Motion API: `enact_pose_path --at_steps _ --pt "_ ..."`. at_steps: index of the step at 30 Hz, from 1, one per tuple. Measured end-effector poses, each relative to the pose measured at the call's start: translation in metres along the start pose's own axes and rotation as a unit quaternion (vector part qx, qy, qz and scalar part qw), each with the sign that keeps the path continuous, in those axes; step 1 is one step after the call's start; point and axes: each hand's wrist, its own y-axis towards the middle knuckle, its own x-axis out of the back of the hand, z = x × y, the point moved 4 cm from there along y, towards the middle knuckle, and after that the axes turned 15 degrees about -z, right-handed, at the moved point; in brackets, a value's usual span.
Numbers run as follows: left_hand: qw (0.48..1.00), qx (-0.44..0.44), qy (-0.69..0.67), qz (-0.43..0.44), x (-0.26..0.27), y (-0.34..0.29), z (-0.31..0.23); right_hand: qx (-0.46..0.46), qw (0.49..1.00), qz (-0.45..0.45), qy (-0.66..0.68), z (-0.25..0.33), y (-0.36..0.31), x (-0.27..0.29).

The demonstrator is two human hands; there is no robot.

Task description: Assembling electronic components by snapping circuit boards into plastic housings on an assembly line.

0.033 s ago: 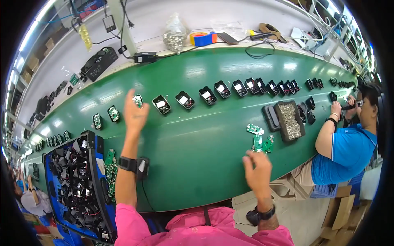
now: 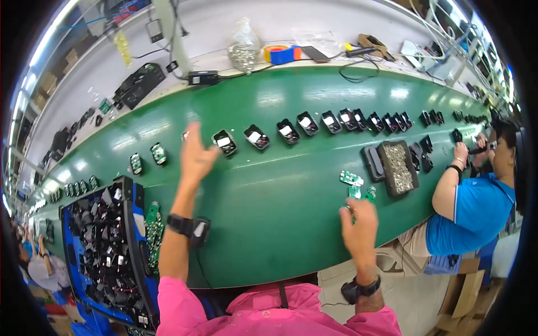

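Bright glare on green table [image 2: 269, 224]

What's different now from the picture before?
The right hand slid forward a little and now covers more of the green boards. The left hand shifted slightly right and hides more of the box at its fingers. I can't tell whether either took hold of anything. The other black boxes stayed put.

Glossy smooth tabletop [image 2: 269, 224], apparently plastic housings [image 2: 225, 143], matt cloth shirt [image 2: 252, 308]
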Motion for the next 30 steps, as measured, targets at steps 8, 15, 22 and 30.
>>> enact_pose_path --at_steps 8,15,22,30 --pt "0.996 0.07 -0.037 0.027 -0.021 -0.027 -0.032 0.056 0.992 0.107 -0.024 -0.057 0.077 -0.039" --pt "0.944 0.174 -0.258 0.114 0.062 -0.107 -0.113 0.016 0.984 0.175 -0.041 -0.055 0.107 -0.026" --pt "0.887 0.289 -0.336 0.131 0.096 -0.166 -0.141 -0.323 0.801 0.201 0.462 0.044 0.051 -0.015" --pt "0.922 0.213 -0.308 0.099 0.093 -0.187 -0.155 -0.473 0.601 0.259 0.59 0.105 -0.03 -0.064"
